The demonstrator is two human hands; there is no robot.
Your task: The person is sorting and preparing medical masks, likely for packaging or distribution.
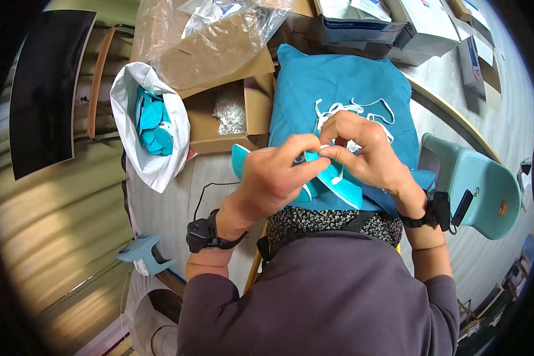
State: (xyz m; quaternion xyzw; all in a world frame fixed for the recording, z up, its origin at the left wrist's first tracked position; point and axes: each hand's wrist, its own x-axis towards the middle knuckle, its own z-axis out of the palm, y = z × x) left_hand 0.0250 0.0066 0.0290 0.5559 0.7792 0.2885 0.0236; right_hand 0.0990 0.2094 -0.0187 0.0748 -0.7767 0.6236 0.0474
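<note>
My left hand (272,173) is closed on a curved teal fabric piece (343,187), its thumb and forefinger pinching near the upper edge. At that same spot the fingertips of my right hand (365,147) press together on a thin white cord; the fingers hide most of the pinch. A short end of cord hangs over the teal fabric. Another teal flap (239,160) shows left of my left hand. Just beyond my hands, loose white cords (381,113) lie tangled on a large blue-teal cloth (344,74) across my lap and the table edge.
Left stands a white bag (181,121) of teal pieces. Beside it, an open cardboard box (204,133) holds small white bits, with a clear plastic bag (213,59) above. White-and-blue cartons (362,29) stand at the back. A pale teal plastic chair (492,190) is at right.
</note>
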